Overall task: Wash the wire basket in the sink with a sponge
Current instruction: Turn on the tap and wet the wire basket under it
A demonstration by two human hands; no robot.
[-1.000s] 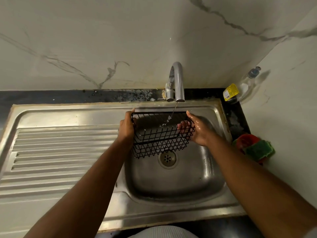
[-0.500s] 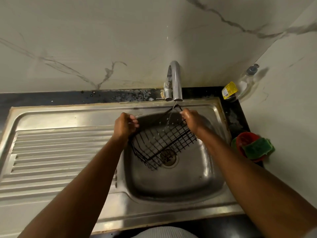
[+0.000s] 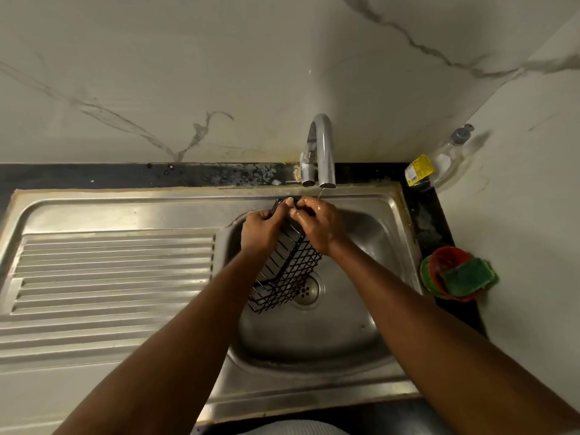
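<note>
– Gripping, both of them: the left hand [image 3: 263,229] curls round the upper end of the wire basket [image 3: 288,271], and the right hand [image 3: 320,226] closes its fingers over the same end from the other side.

– Where does the basket sit?

– Inside the sink [image 3: 314,346], stood on end. The held end is up at twelve o'clock of the basin, just under the tap [image 3: 323,142], where a thin stream falls on the right hand. The free end hangs toward the drain [image 3: 309,290] at the basin's centre. Whether it rests on the steel I cannot tell.

– And the sponge [image 3: 467,274]?

– Out at three o'clock on the counter, green, lying in a red bowl [image 3: 439,262], well apart from either hand. So I judge this to be wetting or rinsing, with the scrubbing not yet done.

– How will the basket handle?

– Light and stiff, I think: thin black wire in an open grid, so it should not sag when held by one end. Wet wire is likely slippery, and fingertips can catch in the mesh.

– Best hold?

– The rim wire at one short end, fingers hooked through the grid, one hand only. That would free the right hand to reach out to three o'clock for the sponge, with the basket low over the basin so drips stay in.
</note>
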